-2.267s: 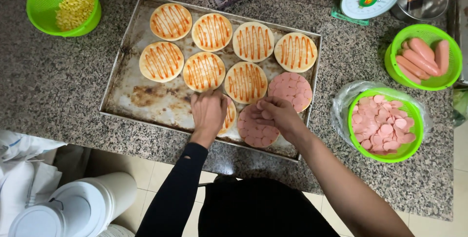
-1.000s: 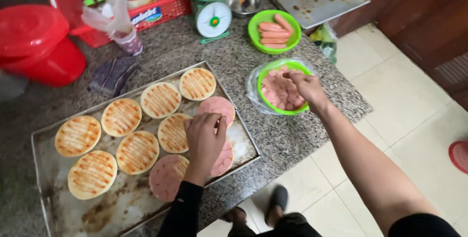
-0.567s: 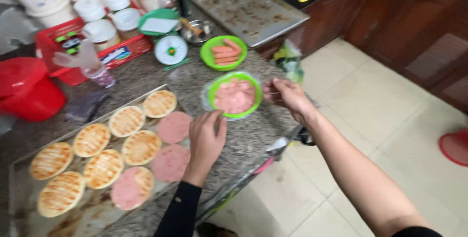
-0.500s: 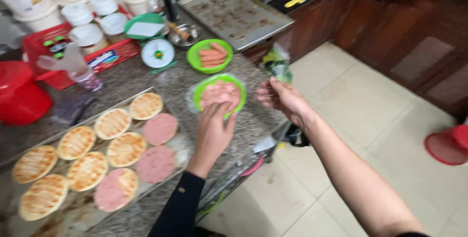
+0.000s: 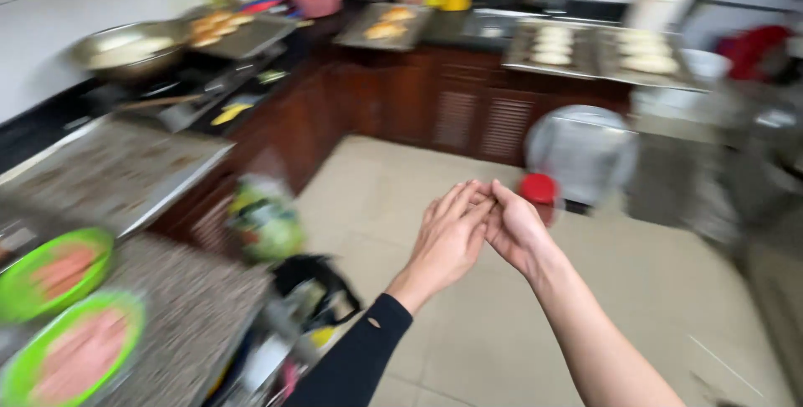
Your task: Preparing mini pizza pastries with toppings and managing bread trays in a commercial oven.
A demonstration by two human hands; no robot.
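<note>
My left hand and my right hand are raised together in front of me over the kitchen floor, fingertips touching, fingers straight. Neither holds anything. A dark sleeve covers my left forearm; my right forearm is bare. The picture is motion-blurred. At the lower left, on the speckled granite counter, a green bowl of pink meat slices sits beside a second green bowl of sausages, both well to the left of my hands.
An empty baking tray lies behind the bowls. Dark wooden cabinets run along the back, with trays of round breads on top. A pan sits at the far left. A red-lidded container stands on the beige tiled floor.
My view has swung away from the tray of sauced breads toward the room. Both hands left the counter and the bowl of meat slices and came together in the air.
</note>
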